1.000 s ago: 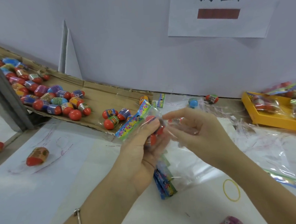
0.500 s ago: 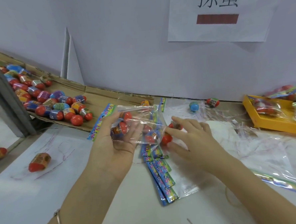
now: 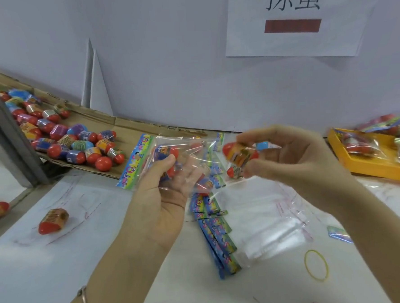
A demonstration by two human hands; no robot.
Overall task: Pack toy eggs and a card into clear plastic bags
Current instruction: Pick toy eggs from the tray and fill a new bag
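My left hand point(image 3: 166, 195) was curled round a clear bag point(image 3: 190, 161), thumb pressed on its front. A bright card point(image 3: 135, 164) ran along the bag's left edge, and a few red-tipped eggs point(image 3: 168, 153) sat inside. My right hand point(image 3: 295, 155) pinched a toy egg point(image 3: 240, 154) between thumb and fingers, its red end turned toward my left hand, just beside the bag's right edge. A second egg point(image 3: 234, 171) showed right below it; I could not tell whether my fingers held that one too. Below and between my hands, a stack of empty bags point(image 3: 219, 241) lay on the desk point(image 3: 60, 265). Beyond my left hand, loose eggs point(image 3: 77, 144) were heaped on cardboard point(image 3: 127, 130). A yellow tray point(image 3: 368, 164) sat past my right hand.
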